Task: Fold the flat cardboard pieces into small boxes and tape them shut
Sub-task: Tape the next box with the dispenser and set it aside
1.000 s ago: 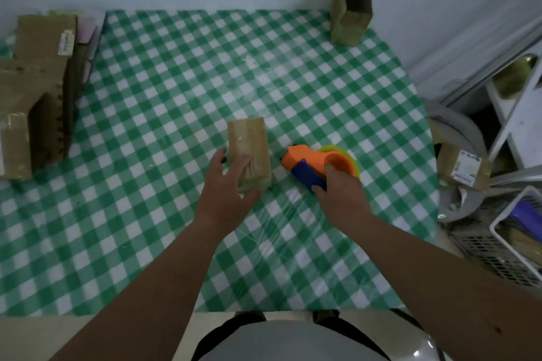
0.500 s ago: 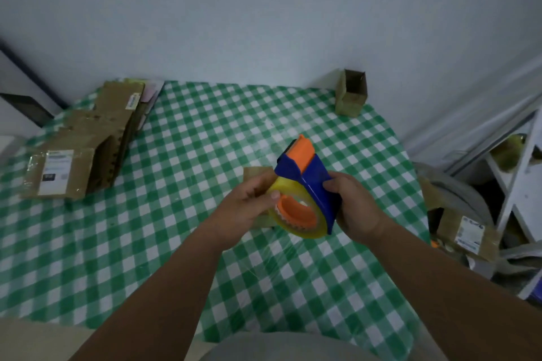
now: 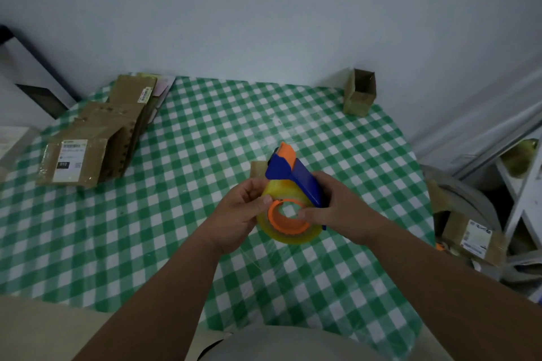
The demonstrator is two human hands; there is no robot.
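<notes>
- The flat cardboard box [image 3: 74, 165] on the left of the table has a white label [image 3: 69, 163]. A black patch on it shows white marks that look like "010". The small print and the barcode on it are too blurry to read.
- The cardboard stack [image 3: 132, 91] behind it has a small sticker [image 3: 144, 95]. Its print is too small to read.
- The box on the floor [image 3: 472, 239] at the right has a white label with blurry print.

green/white check tablecloth [image 3: 181, 214]; blue+orange tape dispenser [image 3: 296, 176], yellowish roll [image 3: 289, 236]; brown cardboard [image 3: 96, 141]
</notes>
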